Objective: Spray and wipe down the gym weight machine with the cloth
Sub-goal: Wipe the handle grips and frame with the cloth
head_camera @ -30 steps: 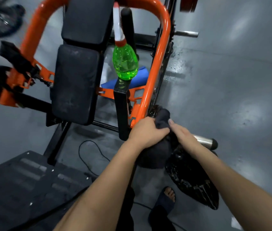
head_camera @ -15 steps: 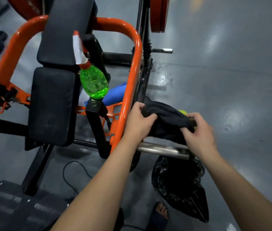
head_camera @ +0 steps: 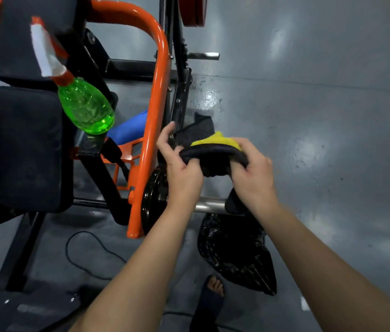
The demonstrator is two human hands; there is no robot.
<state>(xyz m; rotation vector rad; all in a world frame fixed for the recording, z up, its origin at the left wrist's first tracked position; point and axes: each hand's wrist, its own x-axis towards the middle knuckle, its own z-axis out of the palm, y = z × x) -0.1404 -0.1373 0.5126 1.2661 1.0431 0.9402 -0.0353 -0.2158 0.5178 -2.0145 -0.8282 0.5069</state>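
Beside the orange tubular machine frame (head_camera: 152,111), left hand (head_camera: 182,171) and right hand (head_camera: 254,174), each grip closed on the black-and-yellow cloth (head_camera: 213,153); best fold a clean face outward

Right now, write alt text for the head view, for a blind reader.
The left hand and right hand grip a dark cloth with a yellow side beside a weight machine's orange frame, above its steel bar. A green spray bottle sits on the machine; a black bag lies on the floor.
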